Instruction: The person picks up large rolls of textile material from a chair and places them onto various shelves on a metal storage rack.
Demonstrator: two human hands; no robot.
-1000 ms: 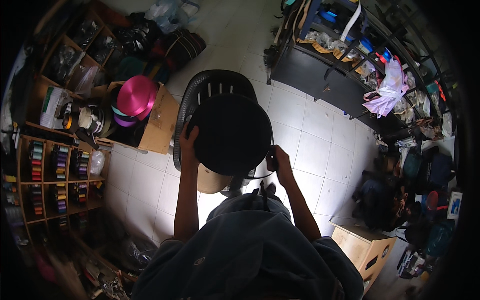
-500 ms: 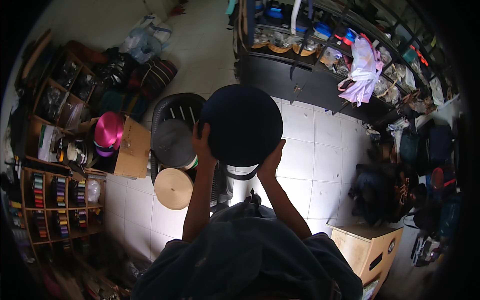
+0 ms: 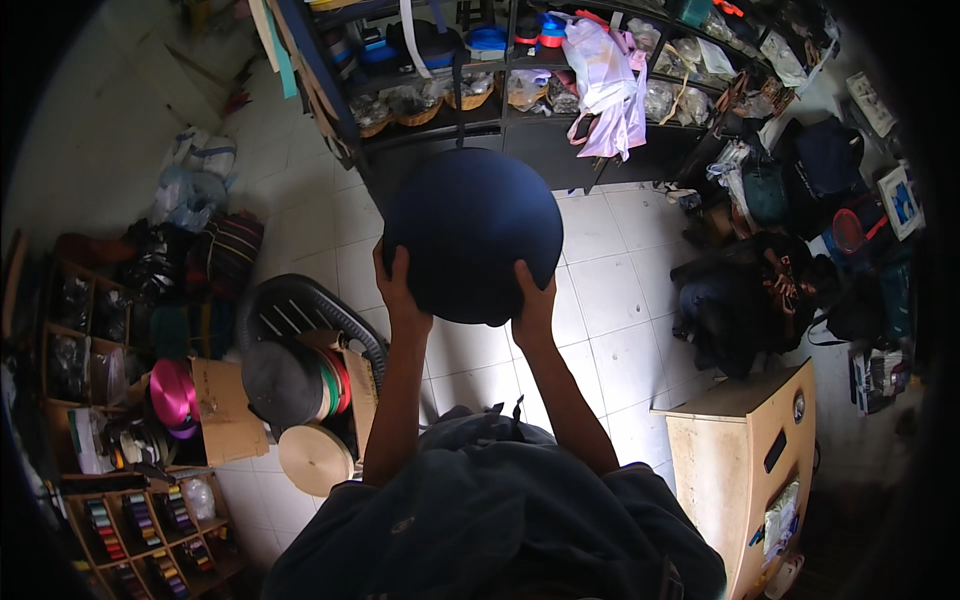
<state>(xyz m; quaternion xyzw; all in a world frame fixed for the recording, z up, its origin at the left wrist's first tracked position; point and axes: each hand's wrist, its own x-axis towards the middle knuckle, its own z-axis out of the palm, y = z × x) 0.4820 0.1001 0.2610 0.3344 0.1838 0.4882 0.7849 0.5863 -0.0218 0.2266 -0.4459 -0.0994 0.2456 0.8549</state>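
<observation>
Between my two hands is a large, round, dark navy roll of webbing (image 3: 474, 232), held up in front of me with its flat face upward. My left hand (image 3: 404, 290) grips its lower left rim, thumb on the face. On the lower right rim my right hand (image 3: 535, 300) is closed, its thumb also lying on the face. The fingers beneath the roll are hidden. To the left, a dark grey roll (image 3: 288, 382) and a beige roll of webbing (image 3: 316, 461) rest in and against a cardboard box by a black plastic chair (image 3: 310, 310).
Dark shelving (image 3: 420, 110) with baskets and a hanging pale plastic bag (image 3: 607, 85) stands ahead. A wooden cabinet (image 3: 740, 450) is at my right, near piled dark bags (image 3: 730, 300). Thread racks (image 3: 150, 530) and a pink roll (image 3: 174, 392) are at the left. Tiled floor (image 3: 620, 300) lies between.
My view has swung to the right, so the chair, rolls and shelving sit farther left. Both hands still hold the navy roll; its hanging loose end no longer shows.
</observation>
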